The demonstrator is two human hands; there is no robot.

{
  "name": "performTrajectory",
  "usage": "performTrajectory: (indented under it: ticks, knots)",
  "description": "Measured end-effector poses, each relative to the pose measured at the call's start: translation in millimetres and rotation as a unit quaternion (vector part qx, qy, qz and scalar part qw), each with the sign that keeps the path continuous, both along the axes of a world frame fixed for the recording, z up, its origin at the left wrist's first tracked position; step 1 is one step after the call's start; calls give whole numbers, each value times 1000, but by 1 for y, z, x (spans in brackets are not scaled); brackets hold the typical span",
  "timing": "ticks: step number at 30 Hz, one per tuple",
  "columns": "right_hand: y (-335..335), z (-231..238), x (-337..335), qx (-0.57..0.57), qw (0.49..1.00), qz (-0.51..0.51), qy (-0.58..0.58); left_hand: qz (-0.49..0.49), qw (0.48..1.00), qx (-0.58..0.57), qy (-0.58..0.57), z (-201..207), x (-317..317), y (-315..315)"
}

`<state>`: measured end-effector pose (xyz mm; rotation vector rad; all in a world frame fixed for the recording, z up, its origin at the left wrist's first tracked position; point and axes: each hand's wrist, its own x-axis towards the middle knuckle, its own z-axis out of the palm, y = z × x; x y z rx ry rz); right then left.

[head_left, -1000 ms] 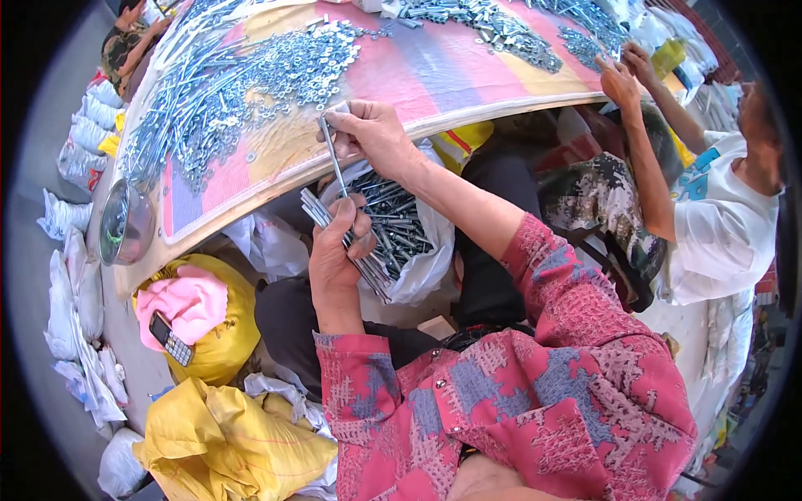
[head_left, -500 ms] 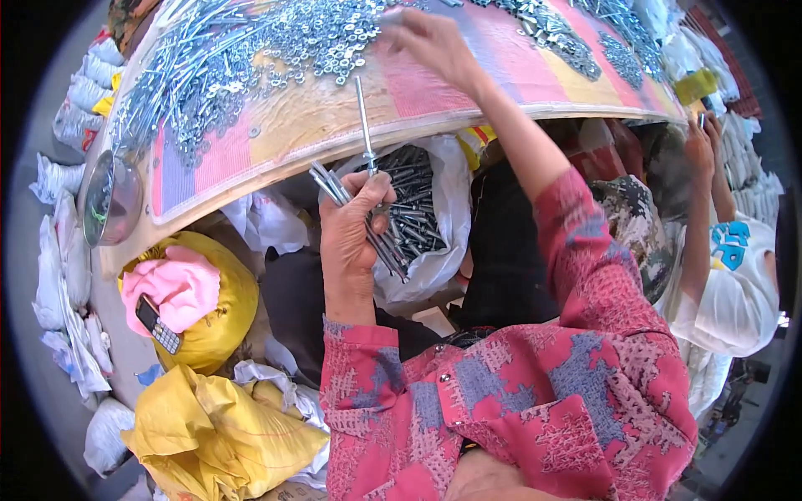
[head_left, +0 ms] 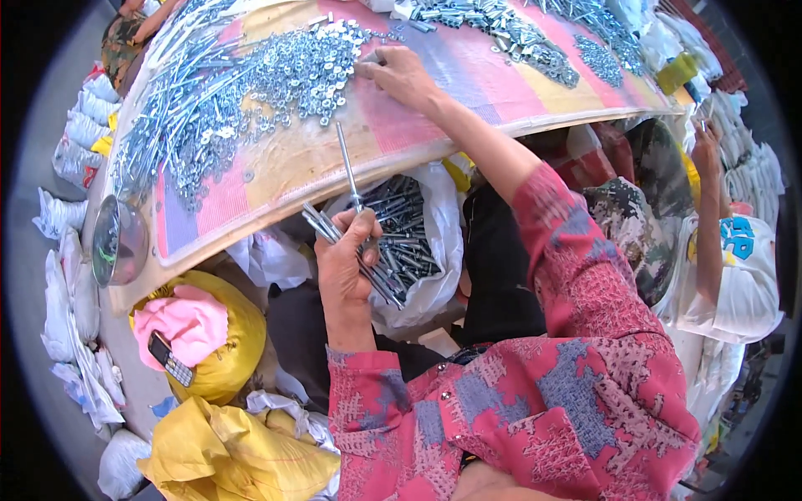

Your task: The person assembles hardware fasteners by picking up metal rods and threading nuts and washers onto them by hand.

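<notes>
Having left the bolt [head_left: 346, 160] my left fingers [head_left: 362, 224] grip, my right fingers [head_left: 376, 72] curl beside washers [head_left: 322, 71], whether pinching I cannot tell, apparently seeking more.

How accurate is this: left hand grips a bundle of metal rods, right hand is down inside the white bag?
Not quite: the head view shows the right hand over the table, by the metal rings, not inside the white bag. The left hand does grip the metal rods.
</notes>
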<state>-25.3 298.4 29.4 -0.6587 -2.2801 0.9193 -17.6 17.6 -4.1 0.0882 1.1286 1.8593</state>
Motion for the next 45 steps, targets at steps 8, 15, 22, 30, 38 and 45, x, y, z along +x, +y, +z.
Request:
performTrajectory:
  ticks: [8, 15, 22, 30, 38, 45]
  knots:
    - [-74, 26, 63, -237, 953, 172, 72, -38, 998, 4, 47, 9, 9, 4]
    - [-57, 75, 61, -32, 957, 275, -85, -83, 996, 39, 11, 1, -1, -2]
    - [-95, 44, 50, -59, 960, 255, -103, -9, 998, 57, 37, 4, -5, -5]
    - [-140, 15, 55, 126, 990, -63, 21, 60, 990, 124, -14, 4, -13, -11]
    - [-257, 36, 77, 328, 891, 173, 261, 97, 958, 139, 230, -25, -5, -25]
    - [-232, 10, 69, 315, 922, 131, 181, 1, 992, 85, 96, 17, -17, -27]
